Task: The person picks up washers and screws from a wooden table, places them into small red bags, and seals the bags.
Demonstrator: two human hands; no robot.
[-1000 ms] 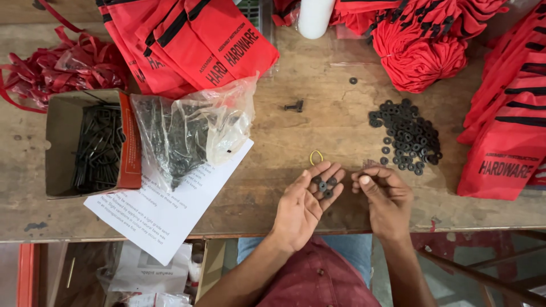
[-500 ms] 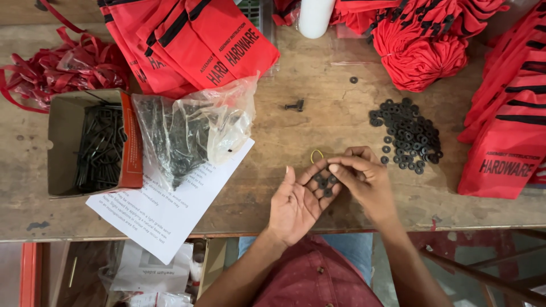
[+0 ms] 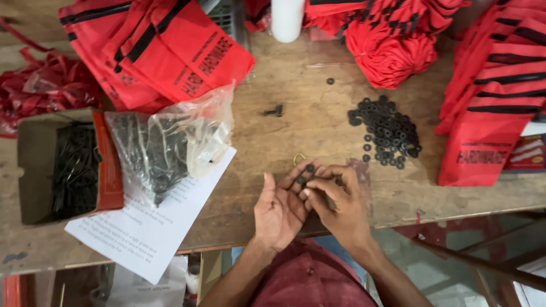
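Note:
My left hand [image 3: 280,210] lies palm up at the near edge of the wooden table [image 3: 296,136], cupping a few small black washers [image 3: 303,177] on its fingers. My right hand [image 3: 336,203] rests against it, fingertips pinching at those washers. A pile of black washers [image 3: 387,132] lies on the table just beyond my right hand. A small yellow rubber band [image 3: 298,157] lies just past my fingertips.
A clear plastic bag of black screws [image 3: 165,148] sits on a printed sheet [image 3: 151,233] to the left, beside an open cardboard box of screws [image 3: 68,167]. Red fabric bags [image 3: 165,51] lie at the back and right [image 3: 489,113]. A white cylinder [image 3: 287,18] stands at the back. One loose screw [image 3: 274,110] lies mid-table.
My right hand has moved left from beside the left hand onto its fingers and now picks at the washers there. The left hand has stayed in place, palm up.

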